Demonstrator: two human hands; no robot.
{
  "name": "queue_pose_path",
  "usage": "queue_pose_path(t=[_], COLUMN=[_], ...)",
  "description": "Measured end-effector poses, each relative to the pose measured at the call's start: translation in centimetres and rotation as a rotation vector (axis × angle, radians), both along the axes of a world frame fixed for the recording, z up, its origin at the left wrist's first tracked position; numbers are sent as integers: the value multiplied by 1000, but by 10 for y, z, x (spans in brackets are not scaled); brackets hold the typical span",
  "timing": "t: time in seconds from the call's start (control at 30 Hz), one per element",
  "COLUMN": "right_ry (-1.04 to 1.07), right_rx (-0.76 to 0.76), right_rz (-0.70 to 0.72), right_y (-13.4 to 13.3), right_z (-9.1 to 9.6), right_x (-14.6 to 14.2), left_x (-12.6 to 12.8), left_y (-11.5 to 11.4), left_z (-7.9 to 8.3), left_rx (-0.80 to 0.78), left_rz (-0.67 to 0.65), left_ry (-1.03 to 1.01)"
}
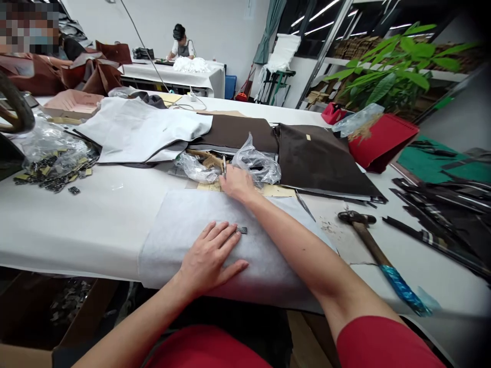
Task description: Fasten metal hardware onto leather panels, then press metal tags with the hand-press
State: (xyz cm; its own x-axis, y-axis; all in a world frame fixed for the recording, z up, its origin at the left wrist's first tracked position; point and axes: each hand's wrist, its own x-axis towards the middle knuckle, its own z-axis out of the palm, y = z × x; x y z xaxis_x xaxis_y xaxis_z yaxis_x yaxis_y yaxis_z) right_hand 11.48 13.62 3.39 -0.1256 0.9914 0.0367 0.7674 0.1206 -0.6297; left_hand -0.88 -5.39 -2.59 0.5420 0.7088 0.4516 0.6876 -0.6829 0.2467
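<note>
The left hand [209, 258] lies flat, palm down and fingers spread wide, on one pale grey sheet [180, 225] that hangs over the near edge of the white table [76, 225]. A single small dark metal piece [241, 230] sits on the sheet just beside its fingertips. The right hand [238, 185] reaches further out, its fingers curled at the far edge of the sheet. A thin metal sliver [224, 168] shows at its fingertips, but whether the hand grips it cannot be made out. Two crumpled clear bags lie there: one bag [258, 163] touching the right hand and a second bag [197, 169] to its left. What they hold is hard to see. One hammer [370, 243] with a blue-wrapped handle lies to the right. Further off are a stack of dark brown sheets [322, 158], a heap of small metal pieces [46, 176] too many to count, and black strips [441, 214] cut off by the frame. One person [182, 43] sits at a distant table.
</note>
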Motion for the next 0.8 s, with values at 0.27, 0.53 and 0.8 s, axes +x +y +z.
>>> queue_pose_path(t=[0.27,0.53,0.8], right_ry=[954,225,31], right_rx=[-207,259,360], right_rz=[117,251,352], right_y=[-80,-154,-156], right_z=[6,-34,-37], right_x=[72,88,87], left_x=[-2,-2,-2], left_y=[1,1,2], left_z=[-1,-5,-4], left_rx=[-14,-6,-12], left_rz=[-15,-16,-23], left_ry=[-9,-21,-36])
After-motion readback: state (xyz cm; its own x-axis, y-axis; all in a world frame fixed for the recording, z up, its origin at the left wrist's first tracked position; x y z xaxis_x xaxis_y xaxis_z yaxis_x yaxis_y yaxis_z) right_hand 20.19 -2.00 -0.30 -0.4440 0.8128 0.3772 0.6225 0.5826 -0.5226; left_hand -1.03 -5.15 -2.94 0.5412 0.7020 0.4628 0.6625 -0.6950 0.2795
